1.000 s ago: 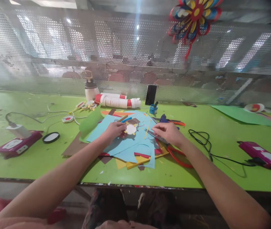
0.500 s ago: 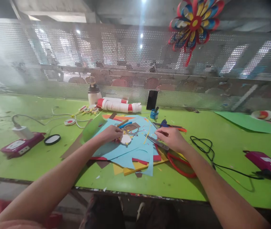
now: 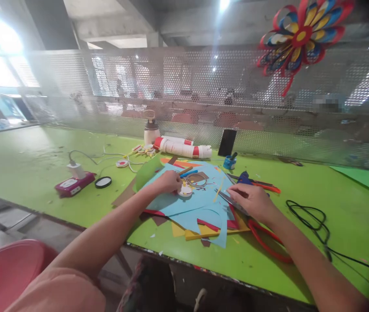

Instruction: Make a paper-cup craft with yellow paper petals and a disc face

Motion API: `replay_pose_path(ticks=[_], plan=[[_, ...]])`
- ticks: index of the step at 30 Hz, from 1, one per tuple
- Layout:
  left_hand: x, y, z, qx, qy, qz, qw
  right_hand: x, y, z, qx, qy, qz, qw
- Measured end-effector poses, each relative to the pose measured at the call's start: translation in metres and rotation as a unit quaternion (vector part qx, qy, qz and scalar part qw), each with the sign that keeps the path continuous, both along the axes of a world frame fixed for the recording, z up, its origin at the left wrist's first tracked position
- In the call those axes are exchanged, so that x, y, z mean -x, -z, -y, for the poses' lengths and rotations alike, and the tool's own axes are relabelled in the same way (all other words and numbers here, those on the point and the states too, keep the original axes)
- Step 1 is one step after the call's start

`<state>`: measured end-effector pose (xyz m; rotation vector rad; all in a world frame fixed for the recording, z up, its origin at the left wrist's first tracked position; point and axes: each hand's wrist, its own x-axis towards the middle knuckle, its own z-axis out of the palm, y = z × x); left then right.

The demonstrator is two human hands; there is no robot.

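My left hand (image 3: 170, 181) is closed, its fingertips pinching the left edge of a small white disc (image 3: 184, 191) with yellow bits beside it. The disc is over light blue paper (image 3: 184, 208). Farther right, my right hand (image 3: 247, 197) has thumb and fingers pressed together; anything between them is too small to make out. Right below that hand lie scissors with red handles (image 3: 265, 242), their blades pointing left onto the paper. A round clear ring (image 3: 196, 179) and a blue pen-like stick (image 3: 189, 173) lie just beyond the disc.
Behind the paper pile are stacked paper cups (image 3: 184, 148), a bottle (image 3: 151, 132), a phone (image 3: 227, 142) and a blue jar (image 3: 229, 162). A glue gun (image 3: 244, 178) and black cable (image 3: 314, 214) lie right. A purple power strip (image 3: 73, 184) is left.
The camera view has swung left, so the table and its things appear shifted right. Both hands stay at nearly the same places over the paper.
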<state>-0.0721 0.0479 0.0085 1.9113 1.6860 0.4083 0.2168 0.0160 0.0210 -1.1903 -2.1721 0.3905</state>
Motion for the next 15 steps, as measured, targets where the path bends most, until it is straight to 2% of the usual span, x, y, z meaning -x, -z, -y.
replay_pose_path(ticks=[7, 15], plan=[[-0.007, -0.007, 0.012, -0.036, -0.039, -0.068, 0.996, 0.002, 0.003, -0.001, -0.003, 0.011, 0.024, 1.000], [-0.006, 0.000, 0.011, -0.082, -0.069, -0.043, 0.993, 0.004, 0.010, -0.004, 0.006, 0.006, 0.016, 1.000]])
